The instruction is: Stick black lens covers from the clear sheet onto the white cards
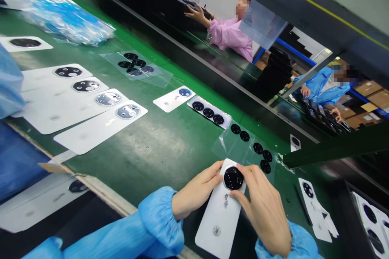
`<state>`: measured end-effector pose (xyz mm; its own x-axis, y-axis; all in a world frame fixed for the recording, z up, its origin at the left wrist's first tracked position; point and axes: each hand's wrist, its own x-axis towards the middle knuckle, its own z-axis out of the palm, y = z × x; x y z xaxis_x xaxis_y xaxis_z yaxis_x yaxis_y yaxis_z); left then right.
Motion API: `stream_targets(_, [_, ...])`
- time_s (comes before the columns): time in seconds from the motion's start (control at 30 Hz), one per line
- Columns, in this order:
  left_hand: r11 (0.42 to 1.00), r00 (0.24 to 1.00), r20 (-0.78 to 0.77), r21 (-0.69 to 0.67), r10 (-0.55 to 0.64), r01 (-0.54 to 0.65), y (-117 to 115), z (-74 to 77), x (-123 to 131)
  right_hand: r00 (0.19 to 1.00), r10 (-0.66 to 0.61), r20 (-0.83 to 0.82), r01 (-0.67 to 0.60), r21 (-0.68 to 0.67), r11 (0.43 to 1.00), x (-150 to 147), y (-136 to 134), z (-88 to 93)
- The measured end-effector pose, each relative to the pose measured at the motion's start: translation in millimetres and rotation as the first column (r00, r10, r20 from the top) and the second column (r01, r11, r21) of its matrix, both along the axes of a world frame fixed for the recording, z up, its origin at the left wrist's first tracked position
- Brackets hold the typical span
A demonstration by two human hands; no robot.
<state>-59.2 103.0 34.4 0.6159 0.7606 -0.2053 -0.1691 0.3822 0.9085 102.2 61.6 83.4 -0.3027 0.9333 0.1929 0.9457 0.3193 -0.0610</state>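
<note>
A white phone-shaped panel with dark characters and a round mark is held over the bench's front edge. At its top sits a black camera disc. My left hand grips the panel's upper left edge, fingers pressed together beside the disc. My right hand reaches from the right, with thumb below the disc and fingers at its upper right side, closed around the disc and panel edge. Behind the panel, several loose black discs lie on clear film. A white strip carries three black discs.
Several white panels with camera rings overlap at left. Clear and blue plastic film lies behind them. More discs sit on film. One small panel lies mid-bench; others are at right. A green beam crosses the right. Two people work beyond.
</note>
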Motion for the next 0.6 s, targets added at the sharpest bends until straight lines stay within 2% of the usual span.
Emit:
stream_targets(0.27, [0.999, 0.999, 0.034, -0.052, 0.015, -0.013, -0.1, -1.2, 1.4, 0.997, 0.039, -0.064, -0.038, 0.021, 0.999, 5.2, -2.8, 1.0])
stream_targets(0.5, [0.989, 0.996, 0.08, -0.145, 0.049, -0.037, -2.9, -0.8, 4.4, 0.989, 0.012, -0.149, -0.013, -0.003, 1.0, 8.4, -2.0, -3.0])
stream_targets(0.6, [0.99, 0.994, 0.102, -0.135, 0.046, -0.032, -4.2, -0.1, 6.0, 0.986, 0.007, -0.164, -0.009, -0.014, 1.0, 9.5, -0.9, -4.3])
